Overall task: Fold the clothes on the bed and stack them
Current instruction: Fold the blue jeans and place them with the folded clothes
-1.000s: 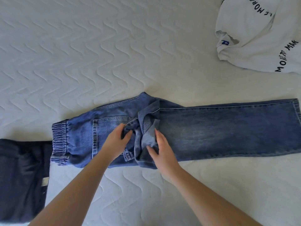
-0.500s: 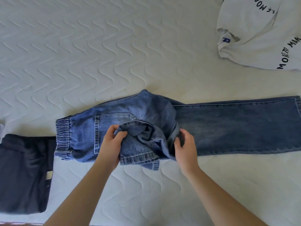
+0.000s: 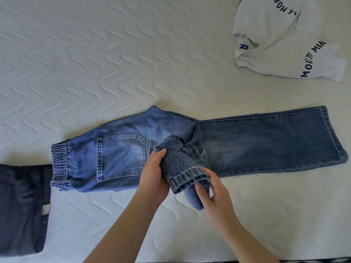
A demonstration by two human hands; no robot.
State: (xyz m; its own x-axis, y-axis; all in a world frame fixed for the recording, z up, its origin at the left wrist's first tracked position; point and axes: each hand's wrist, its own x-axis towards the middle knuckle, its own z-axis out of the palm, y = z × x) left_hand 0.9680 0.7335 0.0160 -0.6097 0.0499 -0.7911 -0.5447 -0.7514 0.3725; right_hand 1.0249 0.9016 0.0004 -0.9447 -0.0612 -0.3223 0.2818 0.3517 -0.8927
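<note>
A: Denim, mid-blue, one pair of jeans [image 3: 121, 149] lying flat across the middle of the bed [image 3: 95, 63]. Elastic waistband [image 3: 59, 166] toward 9 o'clock, one full leg [image 3: 266, 145] stretched out toward 3 o'clock, hem at the far right.

B: Back pocket?

A: Patch pocket [image 3: 119, 156] facing up, between the waistband and the hands. The second leg is bunched at the crotch, partly inside out; its hemmed cuff [image 3: 187, 178] sticks out toward 6 o'clock, with a paler tongue of fabric hanging from it.

B: State of the hands?

A: Left hand [image 3: 154, 177] is curled round the bunched leg from the 9 o'clock side, fingertips pressed into the fold. Right hand [image 3: 214, 194] pinches the cuff end from the 4 o'clock side, thumb and fingers closed on the pale fabric. Both forearms enter from 6 o'clock.

B: Other garments?

A: Dark navy folded garment [image 3: 20, 209] at 8 o'clock, its edge touching or just beside the waistband; cannot tell which. A small pale tag [image 3: 45, 209] shows on its right edge. White sweatshirt [image 3: 296, 42] with black lettering at 1 o'clock, unfolded and rumpled, well apart from the jeans; a small blue label [image 3: 243, 46] shows near its neck.

B: The bed?

A: White quilted cover, wavy stitch pattern, visible all round the clothes.
</note>
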